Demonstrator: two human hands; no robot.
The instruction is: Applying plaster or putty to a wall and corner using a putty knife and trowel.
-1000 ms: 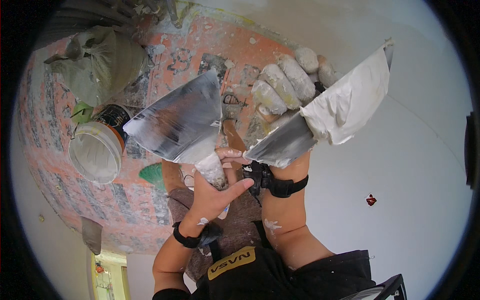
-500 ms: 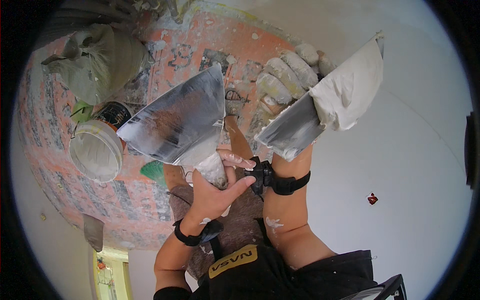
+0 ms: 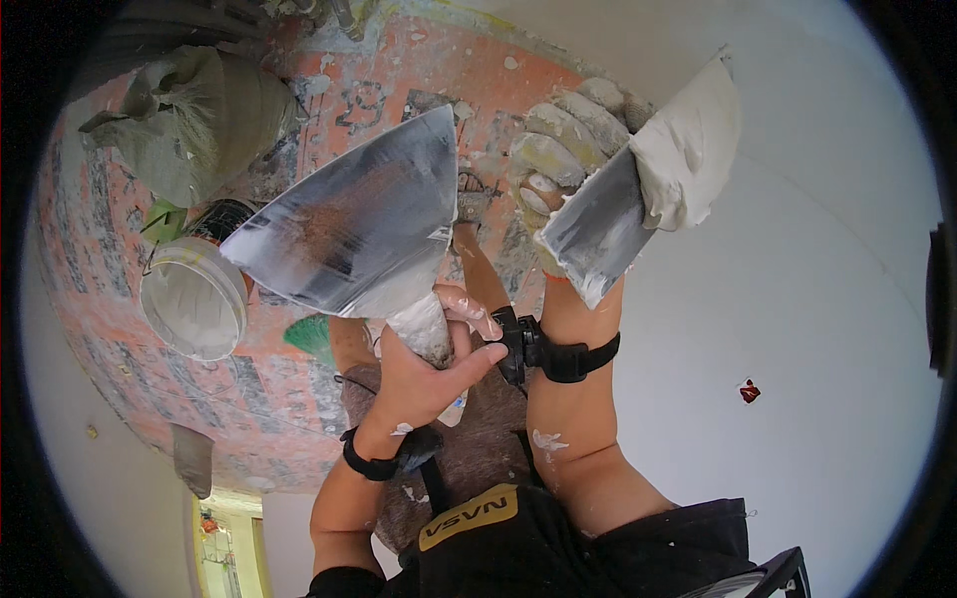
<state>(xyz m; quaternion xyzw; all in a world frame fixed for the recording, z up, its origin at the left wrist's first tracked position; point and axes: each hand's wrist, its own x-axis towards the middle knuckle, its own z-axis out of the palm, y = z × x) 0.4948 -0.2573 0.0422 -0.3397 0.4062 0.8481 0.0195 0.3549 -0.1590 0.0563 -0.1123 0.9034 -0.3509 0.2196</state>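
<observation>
My left hand (image 3: 414, 387) is closed around the plaster-coated handle of a wide, fan-shaped putty knife (image 3: 349, 214), its metal blade pointing up and left, smeared with thin residue. The thumb and a finger of that hand touch a small black device (image 3: 512, 344) strapped at my right wrist. In a plaster-caked work glove, my right hand (image 3: 570, 138) grips a flat steel trowel (image 3: 598, 221); its handle is hidden behind the blade. A thick heap of white plaster (image 3: 690, 149) covers the trowel's upper end, while the lower end shows bare metal.
A white bucket (image 3: 221, 261) with whitish contents lies left, by a full sack (image 3: 214, 125). Near my leg is something green with bristles (image 3: 309, 337). Plaster-spotted orange sheeting (image 3: 279, 399) covers the floor. A pale wall (image 3: 698, 478) with a small reddish hole (image 3: 750, 391) rises on the right.
The loaded trowel has shifted a little left and tilted more steeply. The putty knife's blade has moved slightly up. My left fingers stay at the wrist device.
</observation>
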